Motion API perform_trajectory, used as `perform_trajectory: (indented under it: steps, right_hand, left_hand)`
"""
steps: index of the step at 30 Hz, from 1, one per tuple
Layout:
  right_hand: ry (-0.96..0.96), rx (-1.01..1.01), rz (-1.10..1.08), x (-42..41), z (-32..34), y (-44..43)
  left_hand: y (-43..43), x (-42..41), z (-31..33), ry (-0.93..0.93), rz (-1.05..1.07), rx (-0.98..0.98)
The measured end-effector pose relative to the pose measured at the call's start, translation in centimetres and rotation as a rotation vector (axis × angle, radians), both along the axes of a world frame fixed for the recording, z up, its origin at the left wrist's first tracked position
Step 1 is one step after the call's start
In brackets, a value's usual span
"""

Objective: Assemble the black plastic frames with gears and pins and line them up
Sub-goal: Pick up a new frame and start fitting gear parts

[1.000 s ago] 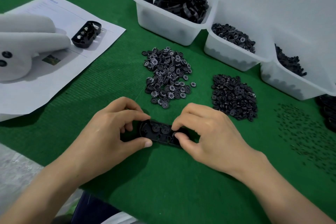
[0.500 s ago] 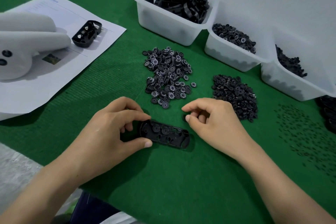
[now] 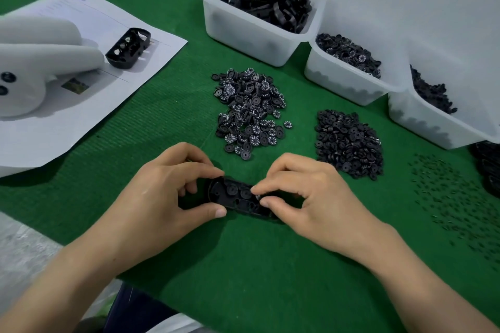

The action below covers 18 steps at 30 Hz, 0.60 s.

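A black oblong plastic frame point(image 3: 232, 196) lies flat on the green mat in front of me, with gears seated in its left and middle pockets. My left hand point(image 3: 165, 192) grips its left end between thumb and curled fingers. My right hand point(image 3: 311, 197) is over the frame's right half, thumb and forefinger pinching a small gear point(image 3: 257, 195) at the frame. The frame's right end is hidden under that hand. A pile of numbered gears point(image 3: 249, 111), a pile of plain black gears point(image 3: 349, 140) and scattered small pins point(image 3: 454, 197) lie beyond and to the right.
Three white bins at the back hold black frames point(image 3: 267, 0), gears point(image 3: 349, 54) and small parts point(image 3: 430, 92). A finished frame point(image 3: 128, 47) rests on a paper sheet point(image 3: 54, 116) at the left, beside a white device point(image 3: 32, 65). More black parts point(image 3: 489, 167) sit at the right edge.
My right hand, which had lifted off toward the gear pile half a second ago, has come back onto the frame's right half with a gear pinched. The left hand and frame have stayed put.
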State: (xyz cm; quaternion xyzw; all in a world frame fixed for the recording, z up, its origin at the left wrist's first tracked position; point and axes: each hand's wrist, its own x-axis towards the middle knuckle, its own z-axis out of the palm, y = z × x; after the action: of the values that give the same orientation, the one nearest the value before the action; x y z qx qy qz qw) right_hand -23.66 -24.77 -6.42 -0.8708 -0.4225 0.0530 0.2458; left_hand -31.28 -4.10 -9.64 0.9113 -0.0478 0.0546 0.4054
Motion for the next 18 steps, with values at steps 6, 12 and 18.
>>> perform_trajectory:
  steps: [6, 12, 18]
  right_hand:
    - [-0.047, 0.013, 0.011, -0.2, -0.4, -0.1]
    - [0.106, 0.124, -0.088, 0.3, -0.1, -0.8]
    - [0.045, 0.062, -0.072, -1.1, -0.5, -1.8]
  left_hand:
    - [-0.1, 0.0, 0.1, 0.005, 0.005, 0.003]
    - [-0.1, 0.0, 0.2, 0.013, 0.005, 0.025]
    - [-0.5, 0.2, 0.4, 0.024, -0.007, 0.084]
